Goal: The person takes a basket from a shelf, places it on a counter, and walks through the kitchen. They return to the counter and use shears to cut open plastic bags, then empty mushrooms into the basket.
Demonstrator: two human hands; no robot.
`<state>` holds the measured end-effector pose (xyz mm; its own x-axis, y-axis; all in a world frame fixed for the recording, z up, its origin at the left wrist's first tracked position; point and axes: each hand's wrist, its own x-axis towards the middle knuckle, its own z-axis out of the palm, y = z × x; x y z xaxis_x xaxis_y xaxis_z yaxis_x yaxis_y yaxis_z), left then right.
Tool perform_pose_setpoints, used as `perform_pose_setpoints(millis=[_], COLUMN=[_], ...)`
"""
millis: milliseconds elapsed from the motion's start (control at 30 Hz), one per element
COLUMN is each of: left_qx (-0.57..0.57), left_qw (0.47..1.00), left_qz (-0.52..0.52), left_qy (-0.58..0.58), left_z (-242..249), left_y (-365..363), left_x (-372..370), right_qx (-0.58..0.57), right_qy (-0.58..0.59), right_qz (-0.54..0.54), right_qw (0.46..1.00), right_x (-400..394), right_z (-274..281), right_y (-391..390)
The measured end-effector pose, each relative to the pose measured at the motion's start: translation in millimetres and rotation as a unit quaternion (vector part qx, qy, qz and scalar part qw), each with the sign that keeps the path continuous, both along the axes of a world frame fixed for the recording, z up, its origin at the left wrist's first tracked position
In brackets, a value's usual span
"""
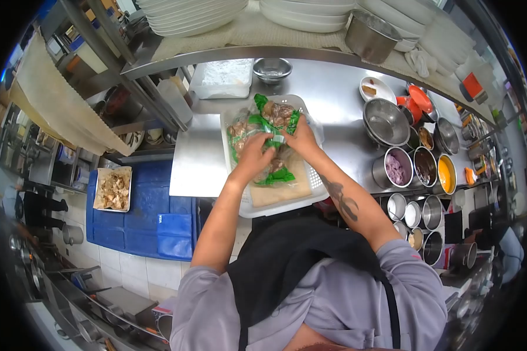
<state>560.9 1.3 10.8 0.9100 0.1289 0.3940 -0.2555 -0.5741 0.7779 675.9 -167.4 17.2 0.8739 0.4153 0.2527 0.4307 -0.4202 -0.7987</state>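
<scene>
A clear plastic bag with green printing, one of several bundled together with brown lumps of food inside, lies in a white perforated plastic basket. My left hand has its fingers bent onto the near left side of the bags. My right hand grips the plastic from the right, with its thumb toward the left hand. The two hands are close together over the middle of the basket. Part of the fingers is hidden in the folds of plastic. Under the bags a flat tan sheet shows in the basket.
A white tub of white powder and a steel bowl stand behind the basket. On the right are a colander and several food pots. A shelf of plates overhangs the counter. A tray of food rests on a blue lid.
</scene>
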Motion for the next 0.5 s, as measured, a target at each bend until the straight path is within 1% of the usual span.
perform_pose_setpoints(millis=[33,67,100,133,167,200,233,267,300,333,367,433,467,500], left_qx=[0.034,-0.044,-0.044,-0.034,-0.023,-0.020,-0.082,-0.144,-0.141,-0.195,-0.246,-0.253,-0.209,-0.230], left_qw=[0.999,0.998,0.998,0.999,0.995,0.995,0.987,0.971,0.973,0.968,0.959,0.963,0.975,0.966], left_qz=[-0.030,-0.037,-0.035,0.017,0.067,0.065,0.125,0.184,0.179,0.159,0.136,0.085,0.067,0.024], left_qy=[-0.016,0.008,0.011,-0.031,-0.075,-0.076,-0.062,-0.047,-0.046,-0.009,0.028,-0.016,-0.047,-0.112], left_z=[8,17,17,18,20,21,20,23,26,42,63,131,173,207], left_y=[-4,-3,3,13,23,31,38,42,46,46,41,18,5,-10], left_x=[-6,-13,-17,-18,-18,-20,-23,-27,-33,-42,-50,-76,-98,-120], right_qx=[-0.001,0.020,0.041,0.043,0.032,0.021,0.024,0.003,-0.018,-0.002,0.002,-0.047,-0.045,-0.004], right_qy=[-0.002,0.022,0.048,0.049,0.002,-0.043,-0.044,-0.059,-0.074,0.076,0.076,0.068,0.069,0.040], right_qz=[0.003,0.012,0.021,0.022,0.007,-0.010,-0.013,0.012,0.036,0.071,0.063,0.089,0.077,0.072], right_qw=[1.000,0.999,0.998,0.998,0.999,0.999,0.999,0.998,0.996,0.995,0.995,0.993,0.994,0.997], right_x=[4,5,5,5,5,2,0,-4,-8,-22,-24,-24,-27,-28], right_z=[0,-2,-4,-4,-3,-3,-6,-11,-16,4,-4,-28,-30,-30], right_y=[-2,-7,-13,-19,-26,-32,-36,-41,-46,-51,-53,-58,-61,-62])
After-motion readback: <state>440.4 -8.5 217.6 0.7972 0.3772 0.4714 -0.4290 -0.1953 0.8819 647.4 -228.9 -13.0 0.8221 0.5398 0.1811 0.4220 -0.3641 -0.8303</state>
